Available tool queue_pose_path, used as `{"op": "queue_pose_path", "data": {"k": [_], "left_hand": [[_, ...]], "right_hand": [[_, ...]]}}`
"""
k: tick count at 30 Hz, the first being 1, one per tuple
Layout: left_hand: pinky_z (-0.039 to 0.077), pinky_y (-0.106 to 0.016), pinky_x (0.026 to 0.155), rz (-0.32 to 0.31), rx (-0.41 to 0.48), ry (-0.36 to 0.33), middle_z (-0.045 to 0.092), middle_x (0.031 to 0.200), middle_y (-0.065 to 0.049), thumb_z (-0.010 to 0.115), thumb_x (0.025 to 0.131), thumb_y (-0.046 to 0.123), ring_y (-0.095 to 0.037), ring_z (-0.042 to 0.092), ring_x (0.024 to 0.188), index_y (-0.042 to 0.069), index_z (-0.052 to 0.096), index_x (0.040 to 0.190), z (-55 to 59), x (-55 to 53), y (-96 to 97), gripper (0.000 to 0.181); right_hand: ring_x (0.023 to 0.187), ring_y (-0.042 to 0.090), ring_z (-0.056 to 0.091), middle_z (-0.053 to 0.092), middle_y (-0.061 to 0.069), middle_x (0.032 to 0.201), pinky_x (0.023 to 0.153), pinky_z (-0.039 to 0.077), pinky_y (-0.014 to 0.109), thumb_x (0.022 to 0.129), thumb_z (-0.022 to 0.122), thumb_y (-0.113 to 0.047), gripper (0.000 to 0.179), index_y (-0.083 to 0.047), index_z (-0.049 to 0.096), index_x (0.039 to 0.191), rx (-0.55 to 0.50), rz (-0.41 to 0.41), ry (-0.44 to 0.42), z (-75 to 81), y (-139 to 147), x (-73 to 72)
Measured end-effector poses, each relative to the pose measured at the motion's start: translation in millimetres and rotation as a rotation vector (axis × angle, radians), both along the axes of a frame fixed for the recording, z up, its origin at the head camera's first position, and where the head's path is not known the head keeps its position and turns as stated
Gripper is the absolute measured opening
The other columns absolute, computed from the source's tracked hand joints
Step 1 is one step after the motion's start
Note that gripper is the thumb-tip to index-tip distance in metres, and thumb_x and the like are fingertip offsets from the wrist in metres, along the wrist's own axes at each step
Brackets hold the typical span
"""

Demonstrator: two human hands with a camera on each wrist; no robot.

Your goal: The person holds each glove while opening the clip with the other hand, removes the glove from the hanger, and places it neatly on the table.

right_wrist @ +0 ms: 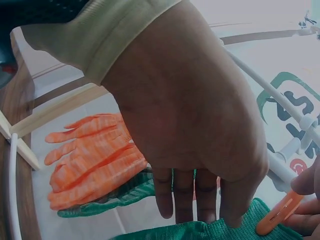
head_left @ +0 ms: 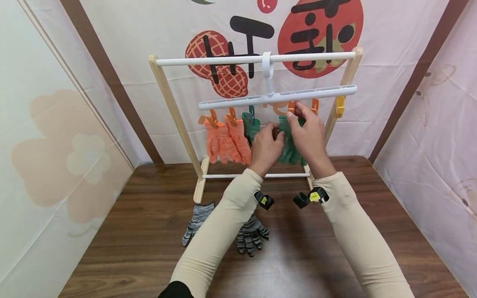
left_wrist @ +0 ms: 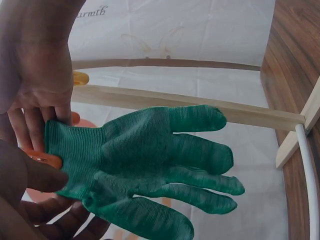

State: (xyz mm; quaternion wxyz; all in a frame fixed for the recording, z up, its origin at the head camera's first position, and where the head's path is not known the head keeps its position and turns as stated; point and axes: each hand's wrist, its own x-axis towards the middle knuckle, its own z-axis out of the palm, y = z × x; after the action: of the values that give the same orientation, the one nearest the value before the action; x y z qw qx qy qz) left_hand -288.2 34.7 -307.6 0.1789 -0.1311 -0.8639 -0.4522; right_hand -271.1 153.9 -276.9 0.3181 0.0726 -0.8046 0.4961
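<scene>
In the head view, a green knit glove (head_left: 286, 142) hangs fingers-down below the white hanger (head_left: 238, 102). My left hand (head_left: 266, 147) holds its cuff; in the left wrist view the thumb lies over the front, with fingers behind. My right hand (head_left: 311, 136) pinches an orange clip (head_left: 291, 107) between thumb and index finger at the top of the cuff. That clip (right_wrist: 280, 212) sits on the cuff in the right wrist view. Left of my hands hang orange gloves (head_left: 218, 142) on orange clips and another green glove (head_left: 250, 126) on a dark green clip.
The hanger hooks over the white top bar (head_left: 208, 61) of a wooden rack (head_left: 173, 109). To the right hang another orange clip (head_left: 315, 104) and a yellow clip (head_left: 340, 106). Grey striped gloves (head_left: 252, 238) lie on the brown table (head_left: 149, 231), partly behind my left arm.
</scene>
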Motion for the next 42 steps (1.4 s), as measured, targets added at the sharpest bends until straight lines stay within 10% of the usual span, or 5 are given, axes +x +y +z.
{"op": "queue_pose_path", "data": {"k": [8, 33, 42], "left_hand": [[0.043, -0.035, 0.07, 0.005, -0.002, 0.018, 0.062, 0.085, -0.002, 0.066, 0.101, 0.029, -0.02, 0.057, 0.078, 0.012, 0.067, 0.099, 0.5, 0.2, -3.9, 0.016], [0.046, -0.03, 0.063, -0.048, 0.051, 0.021, 0.071, 0.085, -0.001, 0.067, 0.1, 0.021, -0.015, 0.064, 0.073, 0.009, 0.069, 0.099, -8.4, 12.7, -11.9, 0.012], [0.048, -0.028, 0.064, -0.093, 0.038, 0.003, 0.072, 0.087, -0.003, 0.067, 0.1, 0.018, -0.014, 0.064, 0.071, 0.007, 0.071, 0.102, -35.3, 16.7, -18.7, 0.012]], "right_hand": [[0.113, 0.025, 0.063, 0.07, 0.016, 0.12, 0.104, 0.045, 0.047, 0.104, 0.06, -0.025, 0.042, -0.004, 0.061, 0.14, 0.025, -0.011, -0.003, 3.9, 0, -1.7], [0.096, 0.018, 0.072, 0.076, 0.008, 0.109, 0.075, 0.051, 0.021, 0.1, 0.068, -0.027, 0.031, -0.011, 0.074, 0.126, 0.024, -0.038, 0.053, 3.6, 1, 0.4], [0.096, 0.017, 0.072, 0.077, 0.008, 0.107, 0.07, 0.048, 0.018, 0.1, 0.068, -0.027, 0.03, -0.015, 0.074, 0.126, -0.003, -0.049, 0.051, 5.5, 4, 2.1]]}}
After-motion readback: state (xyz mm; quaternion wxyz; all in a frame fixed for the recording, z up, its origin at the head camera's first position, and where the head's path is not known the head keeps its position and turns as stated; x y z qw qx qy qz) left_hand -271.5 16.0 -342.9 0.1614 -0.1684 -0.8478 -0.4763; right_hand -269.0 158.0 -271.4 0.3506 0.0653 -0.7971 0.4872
